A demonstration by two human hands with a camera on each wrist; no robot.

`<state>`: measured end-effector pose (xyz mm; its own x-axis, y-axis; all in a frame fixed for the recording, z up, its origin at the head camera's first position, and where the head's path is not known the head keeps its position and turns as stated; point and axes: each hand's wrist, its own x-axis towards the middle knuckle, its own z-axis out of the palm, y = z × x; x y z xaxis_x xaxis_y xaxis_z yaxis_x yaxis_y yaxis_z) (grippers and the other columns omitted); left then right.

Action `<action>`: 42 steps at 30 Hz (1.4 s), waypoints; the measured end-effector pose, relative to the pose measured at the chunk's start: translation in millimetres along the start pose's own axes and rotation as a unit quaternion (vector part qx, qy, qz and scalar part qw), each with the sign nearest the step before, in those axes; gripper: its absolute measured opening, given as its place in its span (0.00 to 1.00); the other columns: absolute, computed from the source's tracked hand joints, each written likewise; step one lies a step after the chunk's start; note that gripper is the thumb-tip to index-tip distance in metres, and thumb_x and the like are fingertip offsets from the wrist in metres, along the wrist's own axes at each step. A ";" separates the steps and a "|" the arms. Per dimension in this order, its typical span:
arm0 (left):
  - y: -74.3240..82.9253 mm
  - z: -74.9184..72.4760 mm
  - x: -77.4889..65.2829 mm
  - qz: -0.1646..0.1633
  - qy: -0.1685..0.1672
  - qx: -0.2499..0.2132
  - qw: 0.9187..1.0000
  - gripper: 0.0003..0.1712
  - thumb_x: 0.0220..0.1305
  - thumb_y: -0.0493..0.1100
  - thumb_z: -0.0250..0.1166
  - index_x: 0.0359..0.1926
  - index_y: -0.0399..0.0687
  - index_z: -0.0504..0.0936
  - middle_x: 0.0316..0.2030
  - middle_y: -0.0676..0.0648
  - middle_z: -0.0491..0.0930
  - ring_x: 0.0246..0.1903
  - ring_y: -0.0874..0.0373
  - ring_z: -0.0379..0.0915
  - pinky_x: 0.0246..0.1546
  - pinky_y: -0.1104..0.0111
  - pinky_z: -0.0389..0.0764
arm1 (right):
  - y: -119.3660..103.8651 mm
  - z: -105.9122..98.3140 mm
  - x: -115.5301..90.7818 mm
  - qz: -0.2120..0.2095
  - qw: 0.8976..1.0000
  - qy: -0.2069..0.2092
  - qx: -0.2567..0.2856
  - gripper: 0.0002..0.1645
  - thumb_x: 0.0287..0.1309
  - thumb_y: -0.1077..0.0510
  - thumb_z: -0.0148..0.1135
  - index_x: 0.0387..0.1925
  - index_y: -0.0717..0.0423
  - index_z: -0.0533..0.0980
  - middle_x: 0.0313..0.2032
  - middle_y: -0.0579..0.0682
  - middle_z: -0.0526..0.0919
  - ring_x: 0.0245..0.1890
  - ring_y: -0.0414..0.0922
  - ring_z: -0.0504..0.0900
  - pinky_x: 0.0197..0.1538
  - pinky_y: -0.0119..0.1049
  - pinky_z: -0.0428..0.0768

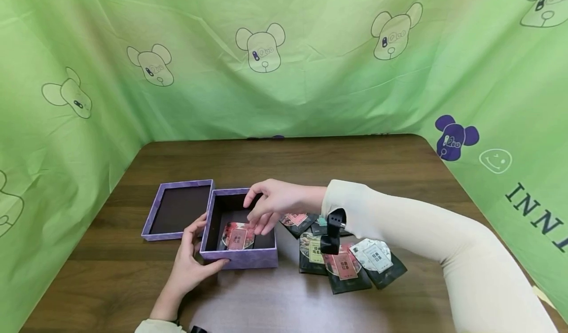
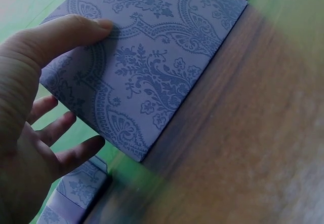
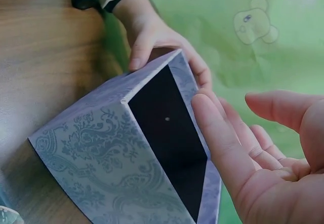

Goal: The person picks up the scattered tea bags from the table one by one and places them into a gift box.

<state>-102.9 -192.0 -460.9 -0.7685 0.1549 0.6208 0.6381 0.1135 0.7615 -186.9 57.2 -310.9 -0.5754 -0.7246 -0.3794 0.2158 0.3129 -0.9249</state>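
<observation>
A purple patterned box [image 1: 239,259] with a dark inside stands on the table. One tea sachet with a red label [image 1: 238,236] lies in its front part. My left hand [image 1: 192,264] grips the box's front left corner, thumb on the front wall and fingers along the left side; the left wrist view shows the thumb [image 2: 76,34] on the patterned wall. Over the box's right side hovers my right hand [image 1: 272,204], fingers loosely bent. Nothing shows between its thumb and fingers [image 3: 223,138] in the right wrist view.
The purple box lid [image 1: 184,209] lies upturned left of the box, against it. Right of the box several dark tea sachets [image 1: 350,283] overlap in a loose pile, partly under my right forearm. A green printed curtain [image 1: 288,106] surrounds the wooden table [image 1: 310,160].
</observation>
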 end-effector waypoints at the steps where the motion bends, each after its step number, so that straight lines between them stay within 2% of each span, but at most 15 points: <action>1: 0.2 -0.2 0.2 0.001 0.001 0.001 1.000 0.55 0.27 0.16 0.78 0.61 0.22 0.60 0.66 0.23 0.58 0.60 0.53 0.66 0.52 0.76 0.75 | 0.3 -1.8 -2.1 -0.004 1.000 0.000 0.004 0.17 0.60 0.73 0.59 0.50 0.66 0.67 0.34 0.71 0.83 0.26 0.49 0.86 0.37 0.46 0.86; 6: -0.5 -0.5 0.2 0.002 0.001 0.004 1.000 0.55 0.26 0.15 0.78 0.61 0.22 0.60 0.66 0.23 0.58 0.60 0.54 0.66 0.52 0.77 0.74 | 6.9 -11.4 -13.2 -0.015 1.000 -0.003 0.018 0.17 0.60 0.72 0.59 0.49 0.67 0.67 0.33 0.68 0.84 0.27 0.49 0.86 0.37 0.46 0.86; 12: 0.2 0.0 -1.2 -0.001 0.004 0.002 1.000 0.55 0.26 0.15 0.78 0.61 0.22 0.60 0.66 0.22 0.58 0.61 0.56 0.66 0.53 0.77 0.74 | 19.0 -22.5 -29.8 -0.008 0.999 0.002 0.047 0.17 0.61 0.72 0.59 0.50 0.67 0.66 0.32 0.63 0.85 0.27 0.48 0.86 0.37 0.45 0.86; 17: 0.3 -1.1 -1.2 -0.006 0.003 0.012 1.000 0.54 0.28 0.16 0.78 0.61 0.24 0.61 0.66 0.24 0.59 0.61 0.55 0.66 0.52 0.77 0.74 | 28.7 -33.1 -42.1 -0.012 0.998 0.016 0.054 0.18 0.62 0.70 0.59 0.50 0.68 0.65 0.32 0.63 0.85 0.28 0.49 0.86 0.39 0.49 0.86; 23: 0.2 -1.6 -0.8 -0.010 0.000 0.020 1.000 0.55 0.29 0.18 0.78 0.62 0.25 0.62 0.67 0.25 0.60 0.61 0.55 0.66 0.52 0.77 0.74 | 44.9 -46.9 -58.8 -0.026 0.997 0.029 0.067 0.18 0.63 0.69 0.57 0.51 0.70 0.63 0.36 0.65 0.85 0.30 0.50 0.87 0.40 0.47 0.86; 37: -1.3 -1.0 -0.5 -0.012 -0.002 0.014 1.000 0.53 0.29 0.17 0.78 0.61 0.24 0.61 0.67 0.25 0.59 0.61 0.57 0.66 0.52 0.77 0.74 | 77.2 -84.8 -95.5 -0.039 0.992 0.072 0.092 0.18 0.65 0.68 0.57 0.53 0.66 0.62 0.38 0.63 0.85 0.36 0.51 0.87 0.45 0.51 0.84; 42: -0.3 -1.3 0.0 -0.013 -0.003 0.018 1.000 0.53 0.30 0.18 0.78 0.61 0.24 0.61 0.67 0.27 0.60 0.61 0.58 0.66 0.52 0.77 0.74 | 88.7 -98.3 -106.3 -0.053 0.990 0.085 0.100 0.15 0.65 0.68 0.56 0.51 0.61 0.65 0.39 0.63 0.85 0.38 0.51 0.87 0.46 0.50 0.84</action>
<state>-103.2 -193.2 -460.9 -0.7843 0.1578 0.5999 0.6196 0.1532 0.7698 -184.1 222.3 -350.3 -0.7238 -0.6279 -0.2861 0.2890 0.1007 -0.9520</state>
